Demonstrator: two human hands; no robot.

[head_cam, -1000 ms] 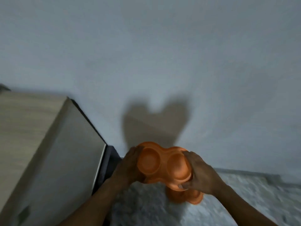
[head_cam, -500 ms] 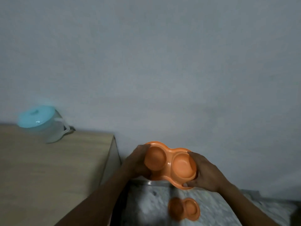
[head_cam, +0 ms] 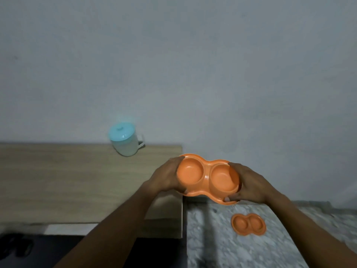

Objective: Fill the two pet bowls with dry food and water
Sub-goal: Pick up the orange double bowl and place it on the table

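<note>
An orange double pet bowl (head_cam: 207, 177) with two round, empty wells hangs in the air beside the right end of a wooden table. My left hand (head_cam: 168, 176) grips its left end and my right hand (head_cam: 249, 183) grips its right end. A second orange double bowl (head_cam: 248, 225) lies on the speckled floor below, to the right, also empty. A pale jug with a turquoise lid (head_cam: 125, 139) stands at the table's far edge by the wall.
The wooden table (head_cam: 77, 180) fills the left half, its right end just under the held bowl. A grey wall rises behind. Speckled stone floor (head_cam: 222, 248) spreads to the right. Something dark lies at the lower left (head_cam: 15, 246).
The view has swung left and down, bringing the table top and the jug into sight. The held bowl has come up level with the table's right end; both hands keep their grip.
</note>
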